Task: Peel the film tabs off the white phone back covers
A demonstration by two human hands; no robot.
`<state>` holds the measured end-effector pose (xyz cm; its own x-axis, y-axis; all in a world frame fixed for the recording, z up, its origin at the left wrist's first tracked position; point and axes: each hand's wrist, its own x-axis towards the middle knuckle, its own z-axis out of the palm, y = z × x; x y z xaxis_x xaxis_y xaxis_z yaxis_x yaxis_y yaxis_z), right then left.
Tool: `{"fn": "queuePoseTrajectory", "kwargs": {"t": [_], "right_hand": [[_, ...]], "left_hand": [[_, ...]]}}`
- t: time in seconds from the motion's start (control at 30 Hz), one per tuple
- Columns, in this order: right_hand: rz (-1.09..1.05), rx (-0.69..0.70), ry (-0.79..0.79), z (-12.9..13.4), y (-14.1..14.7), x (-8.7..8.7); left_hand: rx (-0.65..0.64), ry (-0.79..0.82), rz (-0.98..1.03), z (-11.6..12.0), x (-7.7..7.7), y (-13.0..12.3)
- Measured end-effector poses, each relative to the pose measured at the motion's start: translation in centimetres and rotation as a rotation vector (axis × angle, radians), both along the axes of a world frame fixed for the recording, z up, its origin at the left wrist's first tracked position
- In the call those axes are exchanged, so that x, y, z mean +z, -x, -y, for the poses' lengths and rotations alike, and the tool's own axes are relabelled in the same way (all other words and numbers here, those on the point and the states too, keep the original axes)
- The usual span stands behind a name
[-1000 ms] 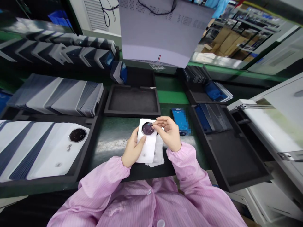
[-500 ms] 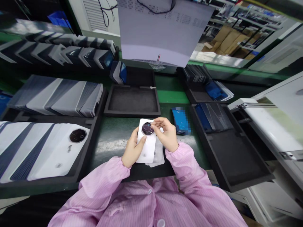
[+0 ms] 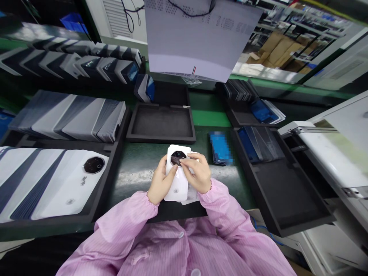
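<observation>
A white phone back cover with a dark eight-sided camera window lies under both my hands. My left hand grips its left edge, thumb across the front. Over the lower right of the window, my right hand has thumb and forefinger pinched together; whatever is between the fingertips is too small to make out. Pale sheets or covers stick out from beneath the cover on its right. Right of my hands, blue-faced flat panels lie in a small stack, partly blurred out.
At left, a black tray bears overlapping white covers, with rows of more covers behind. A shallow black tray sits ahead of my hands. Another black tray at right holds blue and clear-looking panels. A large pale board hangs at the back.
My right hand has moved down and left across the camera window, from its upper right edge to its lower part. My left hand keeps its grip on the cover.
</observation>
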<state>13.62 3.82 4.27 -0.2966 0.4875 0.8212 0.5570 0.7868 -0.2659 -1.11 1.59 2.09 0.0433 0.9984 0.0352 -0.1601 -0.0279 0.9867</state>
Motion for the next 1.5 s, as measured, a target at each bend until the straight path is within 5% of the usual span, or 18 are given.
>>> {"fn": "queuePoseTrajectory", "kwargs": {"t": [0.3,1.13,1.3,1.5], "right_hand": [[-0.083,0.168,-0.021,0.76,0.07,-0.96],[-0.033,0.326,-0.067,0.63,-0.82,-0.86],[-0.031,0.266,-0.058,0.63,-0.73,-1.19],[-0.035,-0.138,0.123,0.44,-0.79,-1.06]], "left_hand": [[0.01,-0.081,-0.017,0.04,0.35,0.27],[-0.004,-0.096,0.009,0.22,0.22,0.3],[-0.002,-0.068,0.02,0.25,0.35,0.21],[-0.015,0.033,0.118,0.27,0.46,-0.2]]}}
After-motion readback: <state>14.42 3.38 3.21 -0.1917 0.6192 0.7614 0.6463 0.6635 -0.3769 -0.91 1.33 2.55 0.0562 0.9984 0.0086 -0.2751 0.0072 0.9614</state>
